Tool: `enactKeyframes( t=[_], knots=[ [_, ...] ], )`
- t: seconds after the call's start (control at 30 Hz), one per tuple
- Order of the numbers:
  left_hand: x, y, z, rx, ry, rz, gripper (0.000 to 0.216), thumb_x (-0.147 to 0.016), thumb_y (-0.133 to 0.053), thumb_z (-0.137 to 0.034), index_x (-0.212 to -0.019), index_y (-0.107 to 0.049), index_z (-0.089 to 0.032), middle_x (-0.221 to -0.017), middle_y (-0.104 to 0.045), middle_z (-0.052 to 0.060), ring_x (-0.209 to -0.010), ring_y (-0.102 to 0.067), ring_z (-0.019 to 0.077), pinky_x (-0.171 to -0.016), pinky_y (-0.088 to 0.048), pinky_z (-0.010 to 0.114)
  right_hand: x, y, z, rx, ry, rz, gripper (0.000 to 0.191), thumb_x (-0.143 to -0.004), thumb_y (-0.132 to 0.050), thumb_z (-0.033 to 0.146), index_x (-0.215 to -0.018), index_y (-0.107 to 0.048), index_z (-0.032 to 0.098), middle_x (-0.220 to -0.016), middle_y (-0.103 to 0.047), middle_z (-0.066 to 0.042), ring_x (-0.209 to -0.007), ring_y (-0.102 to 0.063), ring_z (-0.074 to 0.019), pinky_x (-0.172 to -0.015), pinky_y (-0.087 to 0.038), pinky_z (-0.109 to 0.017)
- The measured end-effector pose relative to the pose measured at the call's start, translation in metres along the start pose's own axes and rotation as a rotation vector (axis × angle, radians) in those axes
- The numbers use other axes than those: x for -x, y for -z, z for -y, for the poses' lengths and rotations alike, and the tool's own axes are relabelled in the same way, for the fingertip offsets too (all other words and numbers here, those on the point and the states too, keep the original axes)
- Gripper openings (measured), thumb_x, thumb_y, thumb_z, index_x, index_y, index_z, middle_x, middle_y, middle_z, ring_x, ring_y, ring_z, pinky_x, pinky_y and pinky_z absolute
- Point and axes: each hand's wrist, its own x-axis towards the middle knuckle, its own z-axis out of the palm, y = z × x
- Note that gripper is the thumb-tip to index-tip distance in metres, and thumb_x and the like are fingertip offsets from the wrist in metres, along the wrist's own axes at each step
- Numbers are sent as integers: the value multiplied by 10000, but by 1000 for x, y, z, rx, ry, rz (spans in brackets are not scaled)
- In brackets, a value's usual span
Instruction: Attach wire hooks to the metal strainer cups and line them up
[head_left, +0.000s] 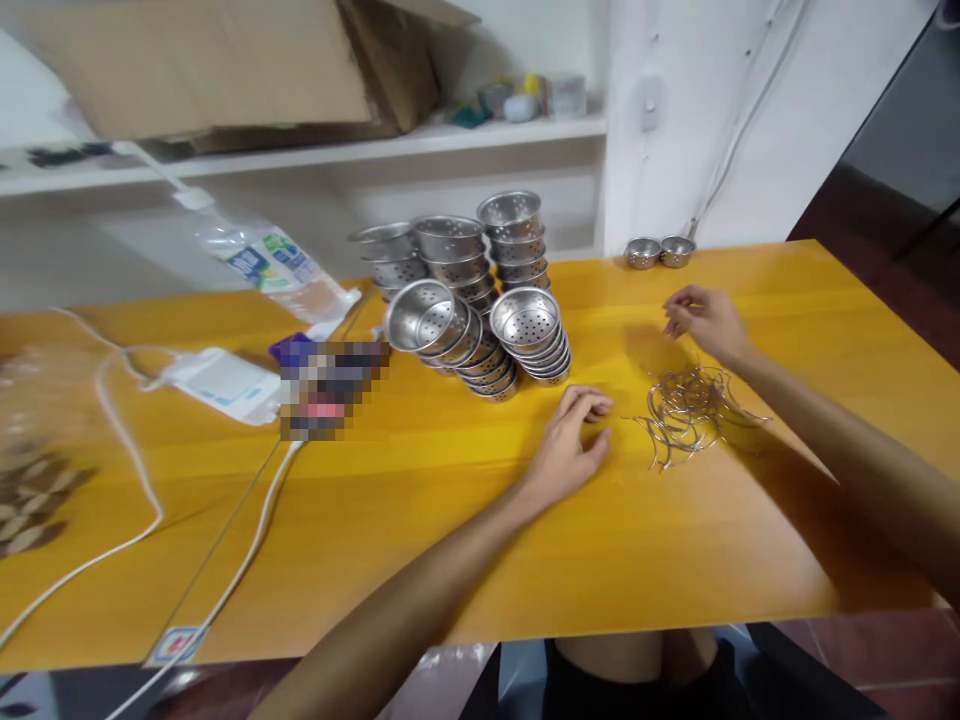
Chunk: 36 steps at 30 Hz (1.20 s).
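Note:
My left hand (pixel 568 440) rests on the yellow table (pixel 465 520) with its fingers loosely curled and nothing in it, just in front of the stacks of perforated metal cups (pixel 480 300). My right hand (pixel 701 320) hovers above and behind a pile of thin wire handles (pixel 686 410), its fingertips pinched together; whether a wire is in them I cannot make out. Two small metal cups (pixel 660 252) sit at the table's far edge.
A white cable (pixel 135 480) loops over the left of the table beside a white adapter (pixel 221 382) and a plastic bag (pixel 274 265). A cardboard box (pixel 225 70) lies on the shelf behind. The table's front edge is near my lap.

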Motion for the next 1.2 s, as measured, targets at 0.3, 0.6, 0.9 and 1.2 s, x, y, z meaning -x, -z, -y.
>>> enactKeyframes(
  t=[0.3, 0.6, 0.9, 1.2],
  knots=[
    [-4, -6, 2, -19, -4, -46, 243, -888, -615, -25, -1062, -656, -189, -1166, -621, 90, -1042, -669, 206, -963, -611, 379, 27, -78, 104, 389, 900, 327, 366, -1072, -627, 500, -1279, -747, 223, -1436, -638, -140, -1271, -649, -316, -1108, -528, -515],
    [-2, -4, 4, -11, -28, -4, 254, -907, -596, -62, -1129, -622, -183, -1182, -623, 95, -1053, -683, 211, -1017, -611, 428, 32, -81, 110, 322, 871, 172, 328, -1102, -585, 506, -1146, -771, 240, -1420, -680, -82, -1312, -643, -255, -1144, -505, -453],
    [0, -5, 7, 265, 24, -89, 1079, -873, -875, -347, -1670, -150, -289, -1616, -467, 215, -1405, -609, 317, -1118, -586, 501, 123, -31, 30, 309, 694, 150, 223, -1053, -646, 439, -1079, -758, 248, -1285, -741, -115, -1178, -729, -297, -1047, -586, -511],
    [-7, 10, -3, 139, 36, -123, 634, -860, -789, -214, -1456, -572, -210, -1485, -648, 140, -1400, -626, 310, -1253, -467, 539, 132, -1, 12, 489, 572, 72, 219, -1028, -543, 204, -1167, -711, 223, -1056, -775, -88, -967, -732, -252, -924, -588, -413]
  ],
)
